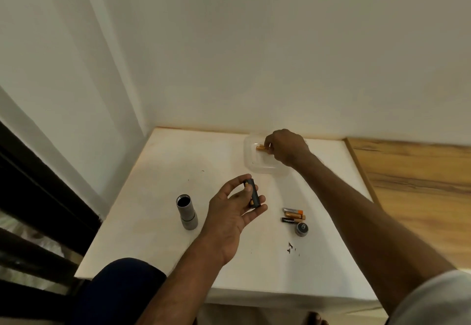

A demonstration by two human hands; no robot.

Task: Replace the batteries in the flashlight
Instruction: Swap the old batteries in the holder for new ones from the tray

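My left hand (230, 210) holds a black battery holder (254, 196) above the white table, with a copper battery end showing in it. The grey flashlight body (186, 211) stands on the table to its left, open end up. My right hand (286, 147) reaches into a clear plastic container (251, 161) at the back and pinches copper-coloured batteries (261, 147). Three loose batteries (293, 214) lie to the right of my left hand, with the flashlight's round end cap (301, 229) just in front of them.
The white table (153, 197) sits in a wall corner. A wooden surface (418, 184) adjoins it on the right. Dark window bars (38, 210) run along the left. A few small dark scraps (290, 247) lie near the front. My knee (122, 291) shows below the table edge.
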